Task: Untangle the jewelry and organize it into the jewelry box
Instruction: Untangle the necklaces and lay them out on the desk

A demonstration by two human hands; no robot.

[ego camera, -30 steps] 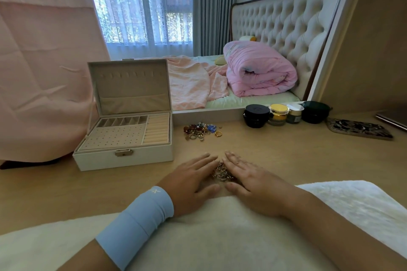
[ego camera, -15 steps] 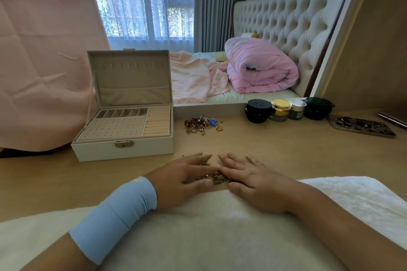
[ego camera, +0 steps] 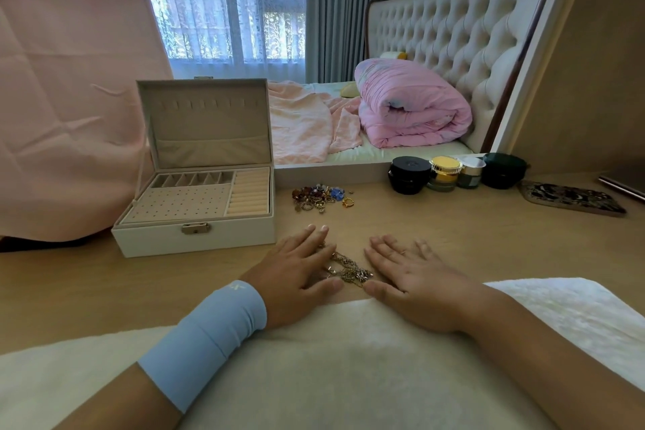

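Left hand [ego camera: 296, 267] flat, fingers spread, touching tangled gold chain pile [ego camera: 345, 267] on light wooden table [ego camera: 453, 237]. Right hand [ego camera: 415, 276] flat, empty, beside pile.

- Light wooden tabletop [ego camera: 453, 237], spanning the frame's middle.
- Open white rectangular jewelry box [ego camera: 195, 237], left of centre.
- Small heap of coloured rings and earrings [ego camera: 319, 197], centre.
- Tangle of gold chains [ego camera: 347, 269], lower centre, between two flat hands.
- Four round cosmetic jars [ego camera: 453, 173], upper right.
- Dark patterned flat pouch [ego camera: 572, 197], far right.
- White fluffy towel [ego camera: 349, 360], bottom edge.
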